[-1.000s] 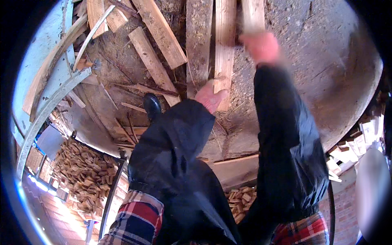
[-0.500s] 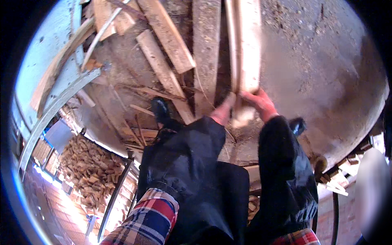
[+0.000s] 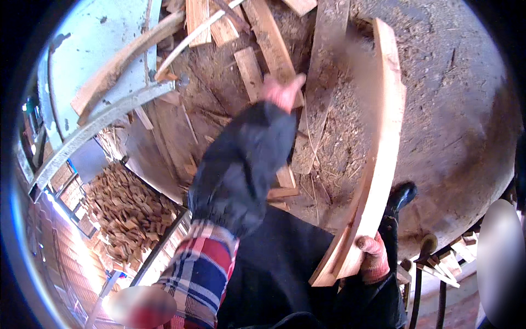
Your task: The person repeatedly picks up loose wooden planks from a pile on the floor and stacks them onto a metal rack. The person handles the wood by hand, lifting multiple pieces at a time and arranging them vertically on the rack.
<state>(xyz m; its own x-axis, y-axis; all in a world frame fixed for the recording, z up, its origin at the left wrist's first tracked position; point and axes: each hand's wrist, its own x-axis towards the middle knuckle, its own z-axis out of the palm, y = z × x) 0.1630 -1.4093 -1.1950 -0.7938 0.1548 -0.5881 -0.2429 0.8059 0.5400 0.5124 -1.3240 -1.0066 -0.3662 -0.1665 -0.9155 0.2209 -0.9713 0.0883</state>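
Observation:
My right hand (image 3: 372, 257), in a reddish work glove, grips the near end of a long pale wooden plank (image 3: 378, 148). The plank runs up and away over the dusty ground, its far end blurred with motion. My left hand (image 3: 282, 90), gloved too, is stretched forward above a pile of wooden boards (image 3: 268, 44), fingers apart and holding nothing. A dark sleeve covers my left forearm, with a red and blue checked cuff near the lower edge. My dark boot (image 3: 402, 194) shows just right of the plank.
Loose boards and offcuts lie scattered at the top. A bin of stacked cut wood pieces (image 3: 129, 211) stands at the lower left. A pale metal frame (image 3: 87, 131) curves along the left. Sawdust-covered ground (image 3: 455, 109) spreads to the right.
Both hands held the plank's end half a second ago. Now only my right hand holds it, drawn back and low, and my left hand has let go and reached forward over the boards.

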